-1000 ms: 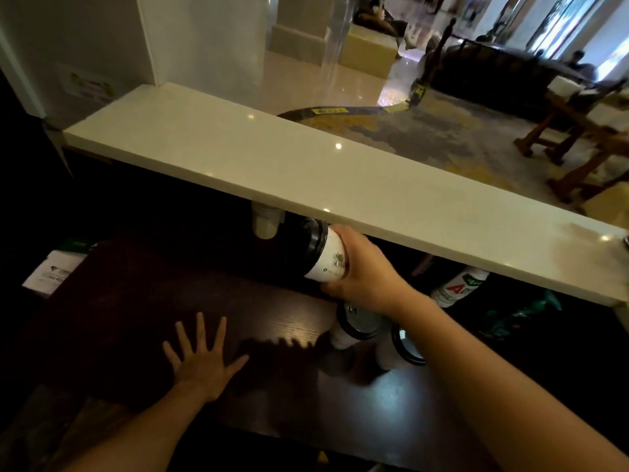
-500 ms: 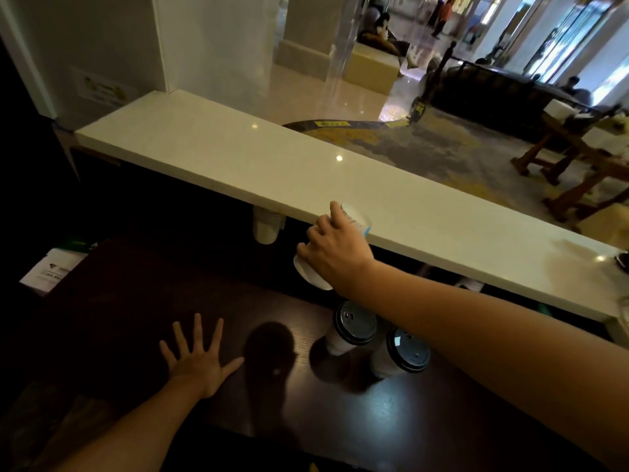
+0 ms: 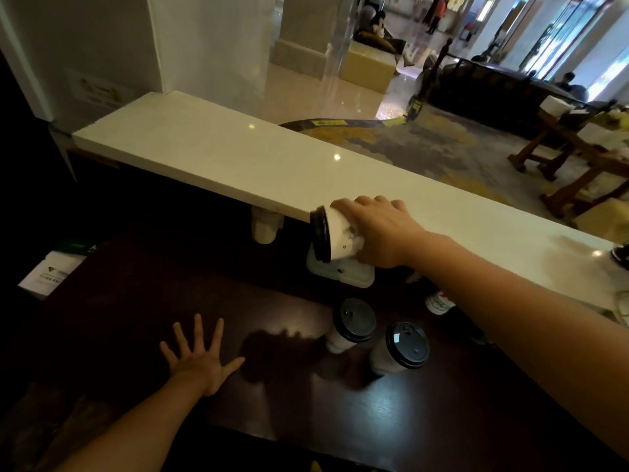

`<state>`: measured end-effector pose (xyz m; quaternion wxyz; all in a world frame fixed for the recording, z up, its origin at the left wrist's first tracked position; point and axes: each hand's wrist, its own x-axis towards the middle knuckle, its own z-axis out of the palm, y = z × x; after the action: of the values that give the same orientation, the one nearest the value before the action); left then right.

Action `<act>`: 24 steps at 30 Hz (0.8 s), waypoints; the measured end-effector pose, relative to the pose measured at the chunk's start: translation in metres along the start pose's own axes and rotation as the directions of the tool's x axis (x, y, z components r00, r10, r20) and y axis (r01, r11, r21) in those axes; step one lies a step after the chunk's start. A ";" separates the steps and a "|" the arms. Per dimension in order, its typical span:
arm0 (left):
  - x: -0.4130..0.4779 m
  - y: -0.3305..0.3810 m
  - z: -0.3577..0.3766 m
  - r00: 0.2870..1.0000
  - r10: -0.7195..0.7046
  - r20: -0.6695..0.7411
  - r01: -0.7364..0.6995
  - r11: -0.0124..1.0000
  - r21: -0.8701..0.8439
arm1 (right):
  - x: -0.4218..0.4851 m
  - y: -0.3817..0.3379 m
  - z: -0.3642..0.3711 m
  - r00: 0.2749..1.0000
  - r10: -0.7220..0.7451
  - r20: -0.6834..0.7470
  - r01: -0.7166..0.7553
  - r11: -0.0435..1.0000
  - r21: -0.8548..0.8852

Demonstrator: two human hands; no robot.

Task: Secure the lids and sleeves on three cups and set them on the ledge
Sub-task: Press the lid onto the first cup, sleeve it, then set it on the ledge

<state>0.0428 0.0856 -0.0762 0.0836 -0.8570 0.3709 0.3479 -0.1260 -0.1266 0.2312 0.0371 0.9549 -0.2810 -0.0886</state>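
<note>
A right hand [image 3: 381,233] curls its fingers round a lidded paper cup [image 3: 340,238], tipped sideways at the near edge of the ledge [image 3: 238,165]; likely light and crushable, best gripped mid-wall. The left hand [image 3: 200,366] lies splayed on the counter [image 3: 119,318].

Counter: dark glossy wood [image 3: 136,318].
On counter, right: two black-lidded cups, upright; far cup [image 3: 352,323] just beside near cup [image 3: 405,345].
On counter, left: left hand [image 3: 200,366] flat, fingers spread.
Ledge: pale stone slab [image 3: 238,158], raised beyond counter.
</note>
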 end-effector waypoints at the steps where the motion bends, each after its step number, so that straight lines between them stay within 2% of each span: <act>1: 0.001 0.000 0.000 1.000 -0.002 0.004 0.002 1.000 0.004 | -0.003 0.008 -0.001 0.999 0.029 -0.016 -0.025 0.980 0.195; 3: 0.003 0.000 0.001 1.000 -0.002 0.003 0.002 1.000 0.011 | -0.011 0.017 0.005 0.994 0.083 -0.066 -0.035 0.847 0.531; 5: 0.003 0.000 0.001 1.000 0.000 0.005 0.000 1.000 0.019 | -0.020 0.017 0.021 0.979 0.183 -0.093 -0.046 0.640 0.767; 8: 0.005 0.000 -0.001 0.999 -0.014 0.030 0.013 0.999 0.033 | -0.026 0.009 0.057 0.948 0.313 -0.065 -0.032 0.296 0.955; 10: 0.004 0.000 -0.002 0.999 -0.018 0.037 0.016 0.999 0.047 | -0.026 0.004 0.076 0.936 0.350 -0.027 -0.027 0.147 0.989; 13: -0.003 0.005 -0.012 0.997 -0.035 0.067 0.032 0.998 0.045 | -0.024 0.000 0.095 0.935 0.354 0.002 -0.033 0.080 0.996; 15: -0.003 0.016 -0.033 0.994 -0.008 0.109 0.013 0.999 -0.045 | -0.023 -0.001 0.100 0.931 0.366 0.015 -0.036 0.049 0.998; 17: -0.008 0.035 -0.068 0.979 0.170 0.108 -0.136 0.953 -0.271 | -0.020 -0.003 0.102 0.925 0.380 0.009 -0.025 0.037 0.999; 18: -0.016 0.046 -0.087 0.960 0.276 0.034 -0.242 0.888 -0.391 | -0.019 -0.004 0.101 0.923 0.385 0.009 -0.021 0.028 0.999; 20: -0.040 0.072 -0.121 0.891 0.404 -0.208 -0.450 0.722 -0.525 | -0.015 -0.007 0.098 0.921 0.390 0.010 -0.010 -0.002 1.000; 22: -0.064 0.099 -0.151 0.795 0.480 -0.372 -0.604 0.568 -0.559 | -0.011 -0.010 0.094 0.925 0.381 -0.005 0.015 -0.024 1.000; 24: -0.081 0.116 -0.169 0.718 0.520 -0.462 -0.693 0.478 -0.540 | -0.011 -0.015 0.089 0.929 0.370 -0.014 0.035 -0.050 0.998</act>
<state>0.0132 -0.0175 0.1162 -0.4105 -0.6693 0.5034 0.3608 -0.1442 -0.1099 0.1439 -0.6056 0.6483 -0.3662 0.2810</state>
